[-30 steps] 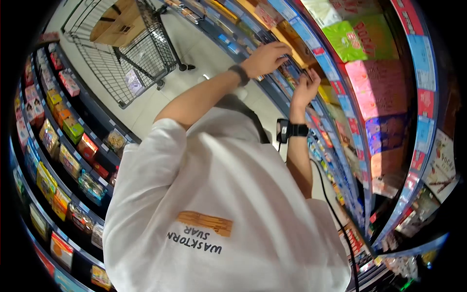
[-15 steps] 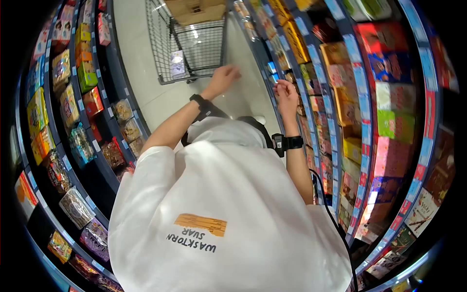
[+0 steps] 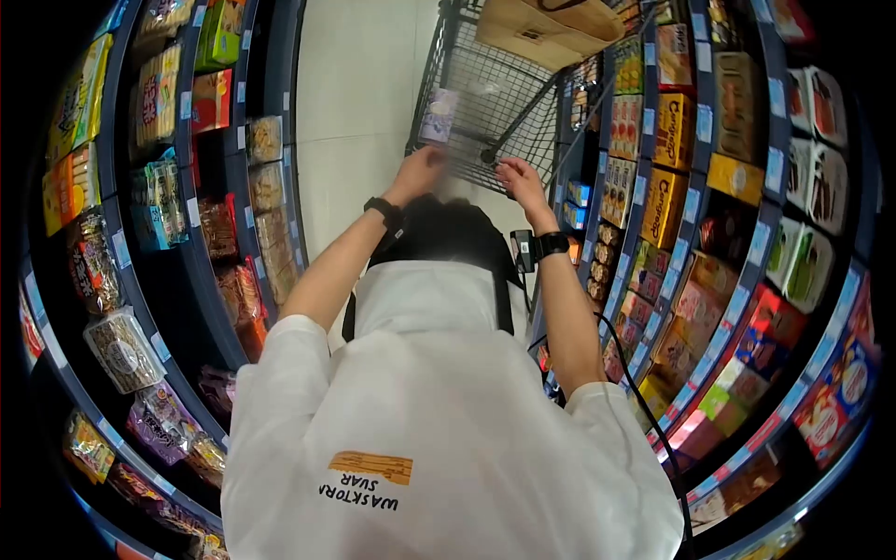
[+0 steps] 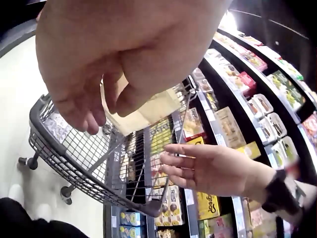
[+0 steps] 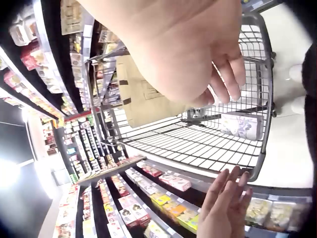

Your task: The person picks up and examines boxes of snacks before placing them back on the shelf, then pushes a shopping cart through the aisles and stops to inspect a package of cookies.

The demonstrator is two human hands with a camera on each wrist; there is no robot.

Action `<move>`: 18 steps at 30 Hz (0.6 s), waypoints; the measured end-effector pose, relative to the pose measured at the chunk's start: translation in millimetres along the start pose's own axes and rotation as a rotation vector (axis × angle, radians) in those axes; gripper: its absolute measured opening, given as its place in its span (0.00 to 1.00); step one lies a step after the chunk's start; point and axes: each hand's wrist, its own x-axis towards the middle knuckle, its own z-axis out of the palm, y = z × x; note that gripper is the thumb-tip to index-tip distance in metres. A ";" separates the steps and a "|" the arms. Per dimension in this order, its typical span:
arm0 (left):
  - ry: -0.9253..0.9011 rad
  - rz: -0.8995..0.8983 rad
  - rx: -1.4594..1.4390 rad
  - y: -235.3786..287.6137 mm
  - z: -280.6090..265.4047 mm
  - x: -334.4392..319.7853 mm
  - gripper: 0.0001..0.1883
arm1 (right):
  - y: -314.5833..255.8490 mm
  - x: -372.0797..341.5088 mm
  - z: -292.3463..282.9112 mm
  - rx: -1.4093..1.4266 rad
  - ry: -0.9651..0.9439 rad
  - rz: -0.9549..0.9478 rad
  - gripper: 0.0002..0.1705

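Note:
A dark wire shopping cart stands just ahead of both hands. My left hand hovers at its near left edge, fingers relaxed around nothing. My right hand is by the near right corner of the cart; in the left wrist view its fingers extend toward the basket, empty. A white and purple package lies in the basket, seen also in the right wrist view. At the cart's far end sits a tan bag with dark handles.
Shelves of boxed snacks line the right side, close beside the cart. On the left, another shelf carries bagged snacks. A pale tiled floor runs along the aisle between them.
Both hands have left the right-hand shelf and come to the front of the body. The view has turned, and the cart now lies nearer, straight ahead.

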 end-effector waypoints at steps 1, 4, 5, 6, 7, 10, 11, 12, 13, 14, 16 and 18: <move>0.005 -0.009 -0.005 -2.5 -1.5 1.9 0.14 | 2.3 15.4 2.9 -0.015 0.007 0.001 0.17; -0.018 -0.157 -0.096 -5.1 -5.4 12.5 0.13 | 20.4 73.7 17.4 0.047 0.134 0.086 0.17; -0.004 -0.176 -0.096 -4.9 -7.3 14.0 0.13 | 30.4 93.5 21.9 0.083 0.165 0.081 0.17; 0.001 -0.209 -0.133 -2.3 -8.7 13.5 0.12 | 52.8 118.2 25.0 0.073 0.181 0.097 0.17; 0.011 -0.237 -0.167 -1.4 -11.1 17.9 0.12 | 78.2 151.3 29.3 0.065 0.195 0.107 0.17; 0.031 -0.325 -0.250 -16.2 -7.3 32.4 0.11 | 96.5 204.1 50.2 0.007 0.210 0.169 0.19; 0.031 -0.358 -0.268 -23.5 -7.8 34.6 0.11 | 100.2 218.3 59.1 0.003 0.217 0.200 0.20; 0.035 -0.378 -0.316 -23.0 -9.7 37.5 0.11 | 104.0 228.3 68.5 0.004 0.228 0.237 0.21; 0.050 -0.399 -0.367 -16.1 -11.0 42.3 0.11 | 106.5 240.0 74.3 -0.028 0.218 0.184 0.25; 0.071 -0.423 -0.422 -8.7 -12.5 44.7 0.11 | 111.4 251.3 82.0 -0.070 0.257 0.202 0.31; 0.052 -0.483 -0.448 -0.8 -15.6 49.2 0.12 | 99.8 262.6 90.0 -0.052 0.217 0.295 0.38; -0.002 -0.478 -0.401 3.7 -18.0 46.2 0.13 | 93.1 267.1 94.1 0.097 0.075 0.323 0.42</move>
